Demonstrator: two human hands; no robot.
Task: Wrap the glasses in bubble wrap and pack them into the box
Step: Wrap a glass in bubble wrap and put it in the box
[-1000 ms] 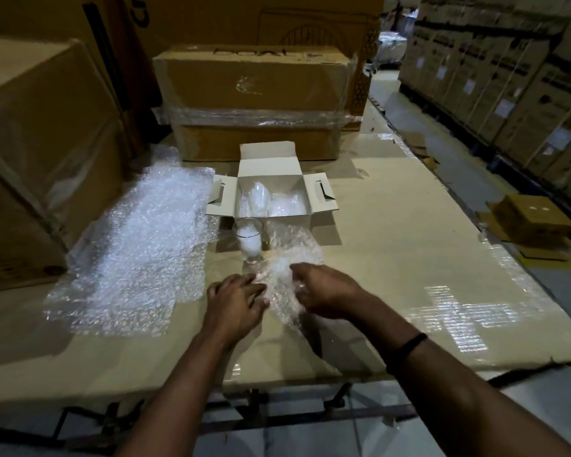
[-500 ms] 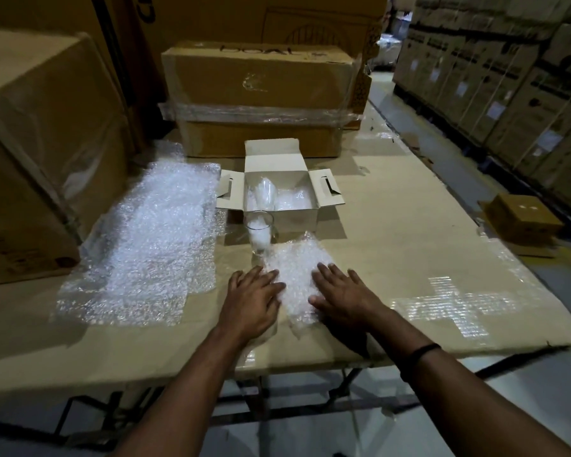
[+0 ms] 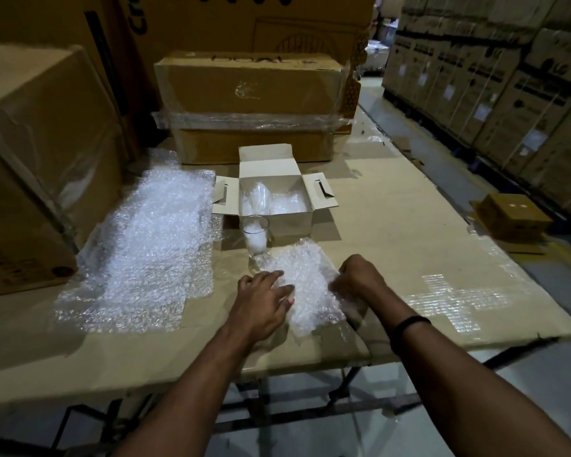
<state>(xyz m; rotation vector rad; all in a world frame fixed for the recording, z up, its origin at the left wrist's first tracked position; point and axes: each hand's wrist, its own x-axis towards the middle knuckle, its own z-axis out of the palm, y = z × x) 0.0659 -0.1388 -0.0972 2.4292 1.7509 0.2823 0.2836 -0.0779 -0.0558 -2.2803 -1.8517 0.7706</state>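
A small sheet of bubble wrap [image 3: 302,285] lies on the cardboard-covered table in front of me. My left hand [image 3: 264,301] rests on its left edge with fingers spread. My right hand [image 3: 356,278] has its fingers curled round the sheet's right edge. A clear glass [image 3: 256,239] stands upright just beyond the sheet, apart from both hands. Behind it sits the open white box [image 3: 305,219], flaps out, with wrapped glasses [image 3: 256,196] inside.
A large spread of bubble wrap [image 3: 145,252] covers the table's left part. Big cardboard cartons stand at the left [image 3: 37,153] and behind the box [image 3: 251,103]. A small brown box [image 3: 511,216] lies on the floor at the right, before stacked cartons.
Both hands lay flat on the small sheet half a second ago. Now my right hand has curled round its right edge, and my left hand stays on the left edge.
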